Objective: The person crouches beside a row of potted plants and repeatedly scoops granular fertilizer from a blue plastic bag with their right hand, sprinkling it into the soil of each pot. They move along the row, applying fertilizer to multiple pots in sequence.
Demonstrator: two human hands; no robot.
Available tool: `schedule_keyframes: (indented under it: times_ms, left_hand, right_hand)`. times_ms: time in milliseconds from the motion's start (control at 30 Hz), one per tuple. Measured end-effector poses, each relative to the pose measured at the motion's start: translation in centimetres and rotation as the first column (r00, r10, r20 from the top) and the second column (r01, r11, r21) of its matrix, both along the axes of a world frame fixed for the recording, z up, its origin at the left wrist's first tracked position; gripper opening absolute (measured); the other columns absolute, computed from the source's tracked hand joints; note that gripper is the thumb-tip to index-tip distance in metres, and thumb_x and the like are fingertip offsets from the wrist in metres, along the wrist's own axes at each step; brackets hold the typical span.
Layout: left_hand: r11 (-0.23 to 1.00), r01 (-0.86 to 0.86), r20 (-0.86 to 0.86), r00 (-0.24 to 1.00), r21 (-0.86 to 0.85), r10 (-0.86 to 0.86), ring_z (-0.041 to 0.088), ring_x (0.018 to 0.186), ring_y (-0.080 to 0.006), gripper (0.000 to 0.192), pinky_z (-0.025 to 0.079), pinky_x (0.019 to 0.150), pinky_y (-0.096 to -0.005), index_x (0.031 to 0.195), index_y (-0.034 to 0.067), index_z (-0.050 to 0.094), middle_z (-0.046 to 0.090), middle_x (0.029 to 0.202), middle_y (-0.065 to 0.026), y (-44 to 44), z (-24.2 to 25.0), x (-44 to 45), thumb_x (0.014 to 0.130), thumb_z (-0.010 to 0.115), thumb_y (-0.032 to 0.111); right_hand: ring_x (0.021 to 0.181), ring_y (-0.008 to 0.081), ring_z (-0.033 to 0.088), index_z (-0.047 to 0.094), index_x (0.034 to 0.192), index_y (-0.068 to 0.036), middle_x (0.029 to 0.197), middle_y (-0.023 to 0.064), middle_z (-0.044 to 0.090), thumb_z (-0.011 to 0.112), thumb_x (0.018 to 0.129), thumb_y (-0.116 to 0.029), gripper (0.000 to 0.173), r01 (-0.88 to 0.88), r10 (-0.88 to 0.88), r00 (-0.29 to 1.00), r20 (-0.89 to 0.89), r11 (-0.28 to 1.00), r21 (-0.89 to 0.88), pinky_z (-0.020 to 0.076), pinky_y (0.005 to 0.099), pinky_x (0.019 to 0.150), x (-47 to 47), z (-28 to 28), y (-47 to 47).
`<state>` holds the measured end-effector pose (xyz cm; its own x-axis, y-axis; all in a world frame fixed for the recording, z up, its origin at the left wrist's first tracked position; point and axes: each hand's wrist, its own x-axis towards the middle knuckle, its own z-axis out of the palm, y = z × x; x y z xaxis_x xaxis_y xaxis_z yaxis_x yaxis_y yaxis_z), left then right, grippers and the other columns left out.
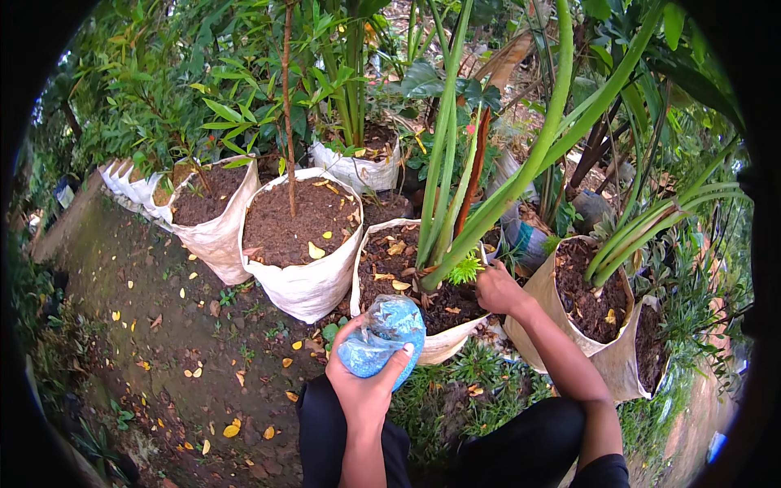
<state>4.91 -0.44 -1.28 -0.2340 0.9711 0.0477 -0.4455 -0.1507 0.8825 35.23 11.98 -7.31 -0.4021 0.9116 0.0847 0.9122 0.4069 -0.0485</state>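
Note:
My left hand (pixel 366 378) grips a clear plastic bag of blue granules (pixel 384 341) in front of a white fabric grow bag (pixel 448 346). That grow bag holds dark soil (pixel 390 262), thick green leaf stalks (pixel 448 183) and a small bright green plant (pixel 465 268). My right hand (pixel 500 290) reaches to the soil at the right inner rim of the same grow bag, just right of the small plant. Its fingertips are partly hidden, and whether they hold anything cannot be told.
Left of it stand a grow bag with a thin brown trunk (pixel 302 280) and a row of others (pixel 213 244). To the right are more planted grow bags (pixel 531 317). Fallen yellow leaves (pixel 232 430) lie on the bare ground. Grass (pixel 427 402) grows near my knees.

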Motion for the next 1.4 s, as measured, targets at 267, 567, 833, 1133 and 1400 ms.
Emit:
schedule_keyframes:
  times_ms: [267,567,833,1133,1400]
  left_hand:
    - [1.000,-0.006,-0.003,1.000,0.002,0.006,0.066,0.101,-0.0163,0.064,0.053,0.092,-0.0321,0.127,-0.002,0.056,0.065,0.116,-0.0106,-0.1,0.2,0.1,0.069,0.085,-0.008]
    - [1.000,0.002,0.012,1.000,0.007,-0.002,0.066,0.102,-0.0160,0.064,0.054,0.091,-0.0316,0.127,-0.002,0.056,0.065,0.116,-0.0106,-0.2,0.4,0.1,0.070,0.083,-0.009]
    - [1.000,0.004,0.001,1.000,0.014,-0.004,0.066,0.100,-0.0157,0.064,0.054,0.090,-0.0312,0.127,-0.002,0.056,0.066,0.115,-0.0109,-0.4,0.6,0.1,0.070,0.084,-0.007]
    - [1.000,-0.005,0.035,0.999,0.008,0.005,0.066,0.102,-0.0166,0.065,0.054,0.092,-0.0322,0.127,-0.002,0.056,0.065,0.116,-0.0112,-0.5,0.6,-0.1,0.069,0.084,-0.008]
    - [0.997,-0.079,0.033,0.996,0.015,0.079,0.065,0.104,-0.0173,0.068,0.053,0.094,-0.0335,0.129,-0.002,0.054,0.065,0.117,-0.0113,-0.5,1.3,-1.7,0.070,0.085,-0.007]
  right_hand:
    - [0.097,0.0379,0.065,0.068,0.088,0.001,0.089,0.0205,0.067,0.060,0.076,-0.007,0.016,-0.016,0.014,0.993,-0.114,1.000,-0.017,0.0413,0.0512,0.103,-0.4,1.8,-0.2]
    - [0.103,0.0350,0.067,0.074,0.098,-0.002,0.089,0.0190,0.072,0.059,0.073,-0.004,0.030,-0.048,0.017,0.987,-0.162,0.981,-0.187,0.0390,0.0459,0.110,-0.7,1.1,-0.7]
    - [0.095,0.0325,0.068,0.072,0.089,-0.003,0.087,0.0154,0.073,0.065,0.076,-0.008,0.015,0.024,-0.025,0.984,-0.175,1.000,-0.011,0.0432,0.0475,0.096,-0.7,1.9,-0.3]
    - [0.096,0.0318,0.068,0.077,0.092,-0.010,0.091,0.0128,0.074,0.073,0.083,-0.021,0.015,0.050,-0.066,0.996,-0.059,0.972,-0.231,0.0431,0.0463,0.096,-2.0,2.9,-1.1]
    - [0.098,0.0358,0.068,0.076,0.103,-0.007,0.096,0.0187,0.073,0.068,0.089,-0.027,0.026,0.069,-0.093,0.991,-0.092,0.970,-0.232,0.0471,0.0477,0.096,-2.1,4.1,-1.4]
